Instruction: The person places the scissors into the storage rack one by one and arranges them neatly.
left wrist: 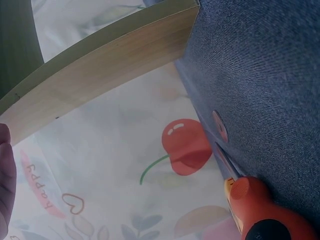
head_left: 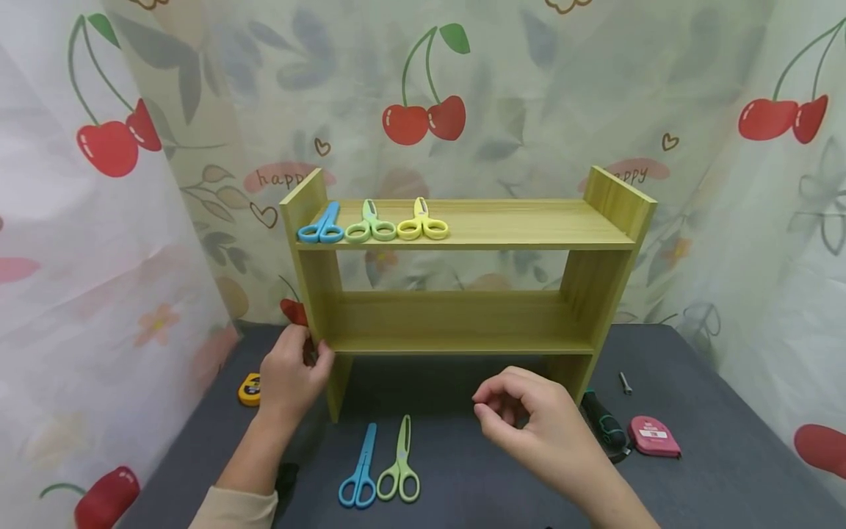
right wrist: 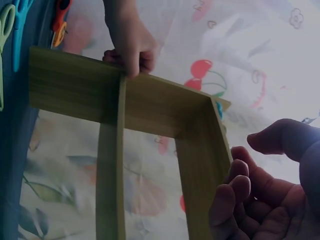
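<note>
right hand (head_left: pixel 529 422) (empty) hovers; left hand (head_left: pixel 291 375) grips shelf (head_left: pixel 463 224) edge.

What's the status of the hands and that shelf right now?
Left hand grips shelf side panel. Right hand empty, loosely curled. Nothing blocking.

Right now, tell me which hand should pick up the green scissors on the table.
Right. The right hand hovers empty near the green scissors, while the left hand grips the wooden shelf.

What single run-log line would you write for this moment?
left hand grips shelf left upright | right hand empty, fingers loosely curled | three scissors on top shelf | blue scissors, green scissors on table
</note>
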{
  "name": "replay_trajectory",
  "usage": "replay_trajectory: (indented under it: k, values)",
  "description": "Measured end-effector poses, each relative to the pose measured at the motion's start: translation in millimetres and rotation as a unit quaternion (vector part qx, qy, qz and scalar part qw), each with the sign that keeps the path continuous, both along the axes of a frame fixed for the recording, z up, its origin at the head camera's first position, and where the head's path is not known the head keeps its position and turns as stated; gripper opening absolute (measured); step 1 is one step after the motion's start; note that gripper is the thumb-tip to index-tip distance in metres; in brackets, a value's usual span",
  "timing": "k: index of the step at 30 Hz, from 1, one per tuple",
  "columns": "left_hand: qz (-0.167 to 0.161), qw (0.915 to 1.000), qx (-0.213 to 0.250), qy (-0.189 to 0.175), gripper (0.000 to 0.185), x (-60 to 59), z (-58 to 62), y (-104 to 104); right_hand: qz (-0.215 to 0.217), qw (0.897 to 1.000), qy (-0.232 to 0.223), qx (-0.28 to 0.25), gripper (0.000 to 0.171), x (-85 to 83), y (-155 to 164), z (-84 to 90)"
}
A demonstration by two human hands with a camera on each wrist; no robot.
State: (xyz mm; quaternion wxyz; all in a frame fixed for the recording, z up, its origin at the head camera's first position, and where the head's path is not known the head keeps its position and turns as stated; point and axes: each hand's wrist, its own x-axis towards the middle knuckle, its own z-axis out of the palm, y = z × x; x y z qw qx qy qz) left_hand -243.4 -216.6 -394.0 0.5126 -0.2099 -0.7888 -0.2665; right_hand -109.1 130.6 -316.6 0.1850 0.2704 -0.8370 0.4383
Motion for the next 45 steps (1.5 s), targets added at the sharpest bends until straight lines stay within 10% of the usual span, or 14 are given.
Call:
replay_trajectory:
  k: [45]
  values:
    - [0.0, 1.0, 0.003, -0.002, 0.012, -1.9, -2.0, -1, 0.058, 0.98, -0.171, 0.086, 0.009, -41.1, -64, -77.4]
